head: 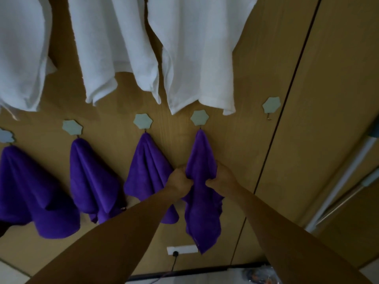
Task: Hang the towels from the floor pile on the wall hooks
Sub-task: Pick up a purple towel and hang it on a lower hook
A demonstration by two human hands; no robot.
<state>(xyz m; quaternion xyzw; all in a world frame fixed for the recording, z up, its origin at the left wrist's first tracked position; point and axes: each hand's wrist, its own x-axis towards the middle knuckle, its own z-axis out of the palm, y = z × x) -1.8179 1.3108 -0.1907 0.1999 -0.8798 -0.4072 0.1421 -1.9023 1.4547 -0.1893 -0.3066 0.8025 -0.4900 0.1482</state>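
Both hands are closed on the same purple towel (202, 181): the left hand (179, 179) bunches its near edge in a fist, and the right hand (222, 176) pinches the opposite edge, thumb tucked under the fold. Directly above the hands, the towel's peak is caught on a hook beneath a pale flower-shaped wall plate (199, 117), and the cloth below the grips hangs free against the wooden wall panel (256, 68). Judged from this, the towel is seated and the step in hand is dressing it; done well, the hands would draw the edges down and apart evenly, without tugging hard enough to lift the peak off the hook, then release together. Left of the left hand, three more purple towels (147, 169) hang on matching plates. Up and to the right of the right hand, one empty hook (271, 105) remains. Higher still, white towels (196, 58) hang in a row. No floor pile can be made out from here.
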